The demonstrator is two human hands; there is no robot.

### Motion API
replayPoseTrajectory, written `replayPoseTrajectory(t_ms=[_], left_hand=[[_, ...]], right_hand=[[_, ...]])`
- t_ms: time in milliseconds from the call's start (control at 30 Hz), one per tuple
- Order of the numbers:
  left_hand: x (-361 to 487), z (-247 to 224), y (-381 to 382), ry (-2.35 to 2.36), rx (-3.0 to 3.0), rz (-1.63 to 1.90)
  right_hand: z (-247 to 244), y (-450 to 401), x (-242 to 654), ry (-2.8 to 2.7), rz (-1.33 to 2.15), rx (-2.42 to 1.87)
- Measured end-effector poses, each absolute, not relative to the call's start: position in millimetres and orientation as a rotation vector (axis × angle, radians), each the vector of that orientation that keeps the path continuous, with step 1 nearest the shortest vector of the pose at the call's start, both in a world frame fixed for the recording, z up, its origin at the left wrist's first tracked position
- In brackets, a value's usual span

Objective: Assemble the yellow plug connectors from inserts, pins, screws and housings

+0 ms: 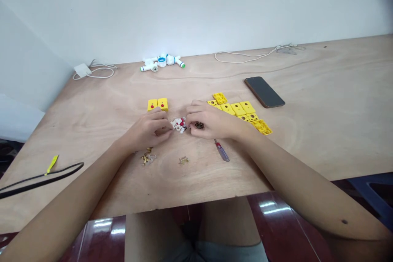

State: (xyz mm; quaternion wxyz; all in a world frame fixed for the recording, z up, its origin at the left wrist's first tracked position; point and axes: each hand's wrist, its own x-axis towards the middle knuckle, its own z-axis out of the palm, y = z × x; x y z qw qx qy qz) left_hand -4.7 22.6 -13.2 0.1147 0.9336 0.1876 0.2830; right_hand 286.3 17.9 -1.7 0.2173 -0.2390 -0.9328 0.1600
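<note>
Left hand (146, 129) reaching white-and-red plastic bits (179, 124), fingers (161, 127) curling together | right hand (211, 121) covering dark cluster (199, 125), clamping unclear | red-handled screwdriver (221, 150) lying near

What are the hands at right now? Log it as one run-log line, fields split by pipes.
left hand: beside white-red plastic parts | right hand: at dark small part | nearby: yellow plastic blocks; screwdriver

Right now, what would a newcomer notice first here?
The bright yellow plastic blocks lie by the right hand on the plywood table, with two red-dotted blocks farther left. Between that hand and the left hand sits a small white and red cluster. A black smartphone lies farther back, right.
</note>
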Motion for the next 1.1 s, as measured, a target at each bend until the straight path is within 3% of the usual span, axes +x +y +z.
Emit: replayPoseTrajectory(t_ms=[533, 1100], left_hand=[[4.6, -6.0, 10.0, 0.494, 2.810, 0.651], [8.8, -8.5, 7.4, 0.595, 2.723, 0.691]], right_hand=[[-2.6, 15.3, 287.3, -2.651, 0.443, -0.670], [-1.8, 8.9, 278.1, -2.609, 0.509, -0.677]])
